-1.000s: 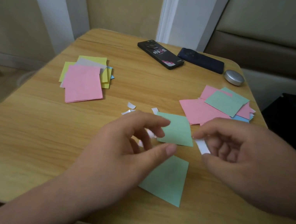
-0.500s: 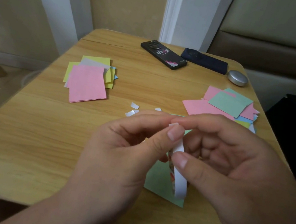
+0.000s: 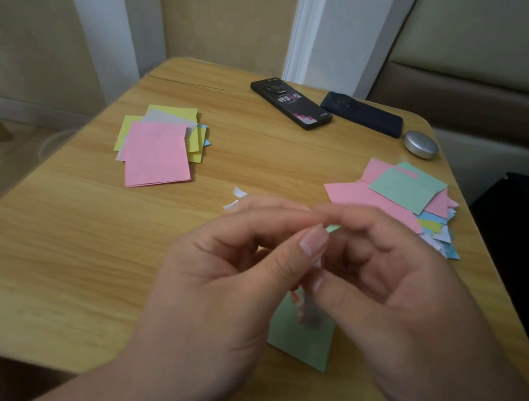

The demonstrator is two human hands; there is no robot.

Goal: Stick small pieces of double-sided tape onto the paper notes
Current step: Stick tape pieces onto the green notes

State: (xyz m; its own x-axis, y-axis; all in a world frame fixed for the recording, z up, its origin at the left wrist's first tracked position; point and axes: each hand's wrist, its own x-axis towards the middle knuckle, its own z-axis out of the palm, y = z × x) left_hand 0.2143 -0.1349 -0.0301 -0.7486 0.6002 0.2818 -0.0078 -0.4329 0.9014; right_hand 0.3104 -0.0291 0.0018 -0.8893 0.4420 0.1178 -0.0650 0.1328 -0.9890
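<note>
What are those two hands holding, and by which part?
A white tape strip, pinched near its upper end by the left hand and right hand; its lower end hangs free.

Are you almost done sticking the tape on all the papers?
Not yet. White scraps suggest some pieces are already on, perhaps in the messy right pile. The left hand and right hand pinch the tape strip above a green note. The neat pink-topped stack looks untouched.

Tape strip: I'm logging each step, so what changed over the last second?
The left hand came up to the right hand and both now pinch the tape strip, which hangs between them above the green note. The piles and phones stayed put.
</note>
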